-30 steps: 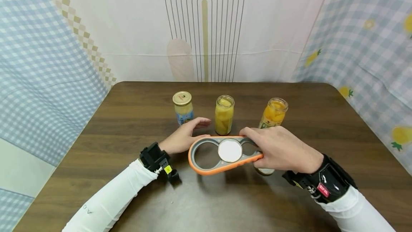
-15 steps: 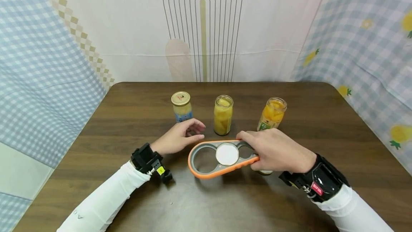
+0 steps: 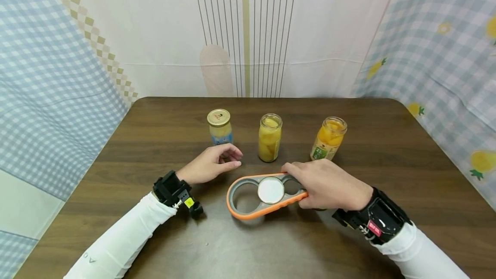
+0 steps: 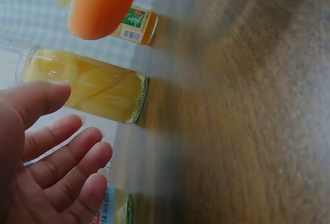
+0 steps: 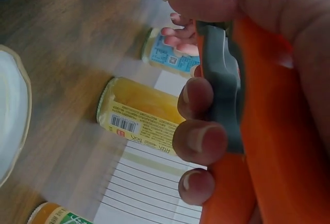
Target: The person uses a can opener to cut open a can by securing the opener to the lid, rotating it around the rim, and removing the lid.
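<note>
My right hand (image 3: 329, 182) grips one end of an orange and grey jar opener (image 3: 286, 202), held over the table. A white disc (image 3: 271, 190) fills the opener's middle ring; the larger ring at its left end has nothing in it. My left hand (image 3: 211, 162) holds nothing, its fingers loosely bent, in front of a lidded jar (image 3: 219, 128). Right of that hand stands an open jar of pale yellow fruit (image 3: 269, 139). Beyond my right hand is an open jar of orange fruit (image 3: 328, 139). In the right wrist view a white lid (image 5: 13, 110) lies on the table.
The brown wooden table (image 3: 162, 124) reaches back to a white cloth (image 3: 166, 33) with an arch pattern. Checked cloths hang at both sides. All the jars stand upright in a loose row across the table.
My right hand has brought the jar opener slightly nearer to me and to the left. My left hand has drawn back leftward, away from the opener. The jars have stayed put.
</note>
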A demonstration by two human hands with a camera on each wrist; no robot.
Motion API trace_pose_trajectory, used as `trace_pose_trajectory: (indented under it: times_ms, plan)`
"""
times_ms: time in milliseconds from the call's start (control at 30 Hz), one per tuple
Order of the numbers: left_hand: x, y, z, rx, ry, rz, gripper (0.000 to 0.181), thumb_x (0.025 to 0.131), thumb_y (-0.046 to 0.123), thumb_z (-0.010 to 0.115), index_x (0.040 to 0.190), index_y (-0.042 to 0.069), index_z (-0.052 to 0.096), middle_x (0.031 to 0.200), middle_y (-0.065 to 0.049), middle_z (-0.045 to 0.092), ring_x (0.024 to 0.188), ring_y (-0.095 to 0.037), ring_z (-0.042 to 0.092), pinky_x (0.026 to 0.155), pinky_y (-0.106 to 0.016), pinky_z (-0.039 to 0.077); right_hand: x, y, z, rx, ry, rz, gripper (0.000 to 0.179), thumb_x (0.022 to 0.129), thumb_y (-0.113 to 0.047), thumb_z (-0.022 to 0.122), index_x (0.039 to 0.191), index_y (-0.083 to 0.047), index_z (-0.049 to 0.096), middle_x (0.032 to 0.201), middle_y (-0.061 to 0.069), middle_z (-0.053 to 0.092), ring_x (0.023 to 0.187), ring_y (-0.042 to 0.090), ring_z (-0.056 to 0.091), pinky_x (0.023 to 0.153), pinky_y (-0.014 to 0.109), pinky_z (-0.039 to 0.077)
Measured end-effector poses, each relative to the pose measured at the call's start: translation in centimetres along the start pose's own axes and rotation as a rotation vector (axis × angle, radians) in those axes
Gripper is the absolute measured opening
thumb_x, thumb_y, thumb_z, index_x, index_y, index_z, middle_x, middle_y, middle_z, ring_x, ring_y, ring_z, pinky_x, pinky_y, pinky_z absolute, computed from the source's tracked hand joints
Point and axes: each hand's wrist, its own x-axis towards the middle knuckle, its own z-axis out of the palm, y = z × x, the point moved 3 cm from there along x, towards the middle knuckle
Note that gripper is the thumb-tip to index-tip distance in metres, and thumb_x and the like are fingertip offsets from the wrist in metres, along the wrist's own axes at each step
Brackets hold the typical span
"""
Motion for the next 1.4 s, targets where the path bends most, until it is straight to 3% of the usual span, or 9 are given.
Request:
trace_pose_trajectory:
  times_ms: [533, 800, 1067, 1233, 1400]
  plan:
    - [-0.6, -0.5, -0.4, 0.014, -0.04, 0.008, 0.028, 0.1, 0.026, 0.066, 0.121, 0.008, 0.065, 0.107, -0.002, 0.07, 0.101, -0.015, 0.064, 0.086, -0.031, 0.052, 0.0, 0.3, 0.5, -0.042, -0.004, 0.003, 0.059, 0.064, -0.024, 0.085, 0.117, -0.016, 0.059, 0.089, -0.009, 0.064, 0.06, 0.002, 0.044, 0.056, 0.025, 0.04]
    - [-1.3, -1.3, -0.8, 0.021, -0.026, 0.003, 0.026, 0.099, 0.026, 0.067, 0.118, 0.008, 0.066, 0.105, -0.002, 0.07, 0.099, -0.013, 0.064, 0.085, -0.028, 0.052, 0.1, 0.3, 0.8, -0.029, -0.029, 0.01, 0.058, 0.065, -0.025, 0.085, 0.116, -0.016, 0.06, 0.089, -0.008, 0.065, 0.062, 0.003, 0.048, 0.056, 0.025, 0.041]
    - [-1.7, -1.9, -1.5, 0.052, -0.013, -0.041, 0.025, 0.1, 0.028, 0.066, 0.118, 0.011, 0.068, 0.105, 0.002, 0.07, 0.099, -0.013, 0.063, 0.085, -0.03, 0.052, 0.1, 0.2, 1.0, -0.023, -0.039, 0.012, 0.057, 0.065, -0.024, 0.084, 0.116, -0.015, 0.061, 0.091, -0.009, 0.064, 0.062, 0.002, 0.048, 0.057, 0.026, 0.043]
    - [-1.8, -2.4, -2.2, 0.086, 0.008, -0.03, 0.018, 0.1, 0.029, 0.065, 0.109, 0.013, 0.07, 0.102, 0.001, 0.071, 0.098, -0.012, 0.063, 0.086, -0.029, 0.051, 0.1, 0.3, 1.1, -0.026, -0.039, 0.008, 0.055, 0.065, -0.024, 0.084, 0.115, -0.016, 0.061, 0.09, -0.009, 0.064, 0.062, 0.003, 0.048, 0.057, 0.026, 0.042]
    - [-1.9, -3.2, -2.9, 0.103, 0.046, -0.066, 0.014, 0.1, 0.027, 0.065, 0.105, 0.016, 0.071, 0.1, 0.002, 0.071, 0.096, -0.012, 0.063, 0.085, -0.03, 0.051, 0.1, 0.2, 1.1, -0.019, -0.042, 0.002, 0.054, 0.066, -0.023, 0.084, 0.114, -0.016, 0.06, 0.089, -0.009, 0.063, 0.062, 0.003, 0.047, 0.057, 0.025, 0.042]
